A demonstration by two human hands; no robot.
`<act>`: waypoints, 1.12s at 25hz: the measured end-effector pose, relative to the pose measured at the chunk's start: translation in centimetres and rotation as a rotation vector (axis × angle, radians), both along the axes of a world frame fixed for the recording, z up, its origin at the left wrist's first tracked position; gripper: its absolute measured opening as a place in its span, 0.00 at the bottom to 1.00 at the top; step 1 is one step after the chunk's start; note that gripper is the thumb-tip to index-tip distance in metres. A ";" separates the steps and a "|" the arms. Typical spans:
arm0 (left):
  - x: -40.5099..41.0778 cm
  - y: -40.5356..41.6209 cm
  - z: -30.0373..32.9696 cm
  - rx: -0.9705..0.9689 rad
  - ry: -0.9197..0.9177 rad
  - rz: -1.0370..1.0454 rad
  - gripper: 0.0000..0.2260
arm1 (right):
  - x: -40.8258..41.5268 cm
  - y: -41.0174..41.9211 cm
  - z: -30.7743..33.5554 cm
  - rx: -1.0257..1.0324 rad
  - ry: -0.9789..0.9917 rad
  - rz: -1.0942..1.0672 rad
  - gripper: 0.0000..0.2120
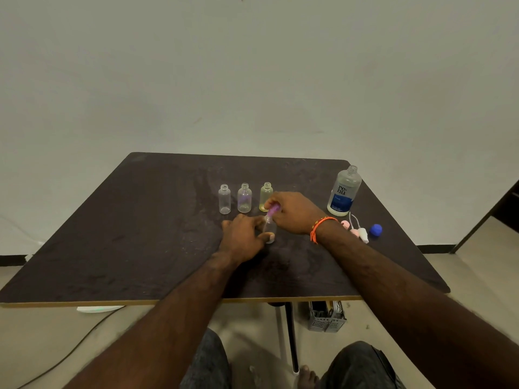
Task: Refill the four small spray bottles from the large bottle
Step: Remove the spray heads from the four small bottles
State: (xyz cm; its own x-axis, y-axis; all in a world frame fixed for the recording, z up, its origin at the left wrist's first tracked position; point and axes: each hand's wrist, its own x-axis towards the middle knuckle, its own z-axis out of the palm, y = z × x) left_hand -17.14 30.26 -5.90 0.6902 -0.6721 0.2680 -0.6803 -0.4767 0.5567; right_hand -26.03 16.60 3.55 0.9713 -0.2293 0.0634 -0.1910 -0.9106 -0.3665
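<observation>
Three small uncapped bottles stand in a row on the dark table (140, 248): a clear one (224, 199), a purple-tinted one (244, 198) and a yellow-tinted one (265, 195). In front of them my left hand (244, 240) grips a fourth small clear bottle (270, 231) by its body. My right hand (295, 212) pinches the purple spray cap (273, 210) on top of that bottle. The large clear bottle (344, 192) with a blue label stands uncapped at the right.
Pink and white spray heads (356, 230) and a blue cap (376, 229) lie right of my right wrist, near the large bottle. A grey crate (327, 315) sits on the floor under the table's near edge, and a cable (70, 352) runs across the floor at the left.
</observation>
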 end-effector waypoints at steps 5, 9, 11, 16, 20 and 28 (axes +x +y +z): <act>-0.1 0.0 0.0 -0.001 -0.008 -0.008 0.10 | 0.1 -0.3 -0.5 -0.051 0.009 -0.027 0.16; -0.3 0.0 0.1 -0.009 -0.012 0.003 0.11 | -0.7 -0.5 -0.7 -0.041 -0.162 -0.090 0.09; -0.3 0.0 0.0 -0.006 -0.002 0.009 0.10 | -1.6 -0.7 -0.3 -0.004 -0.313 -0.161 0.07; -0.7 0.1 0.2 -0.023 0.003 0.022 0.11 | -3.7 -2.1 0.5 0.197 -0.526 -0.325 0.04; -0.7 0.2 0.0 -0.047 0.002 0.020 0.11 | -6.3 -5.0 -0.6 0.360 -0.640 -0.633 0.04; -0.7 0.2 0.0 -0.062 0.005 0.017 0.08 | -12.1 -11.0 -6.6 0.236 -0.467 -1.056 0.05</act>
State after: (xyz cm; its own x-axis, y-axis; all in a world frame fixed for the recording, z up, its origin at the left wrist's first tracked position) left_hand -17.87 30.47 -5.89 0.7031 -0.6424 0.3048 -0.6692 -0.4530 0.5890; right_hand -38.12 5.58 -3.07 0.1862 -0.9596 0.2107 -0.6125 -0.2811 -0.7388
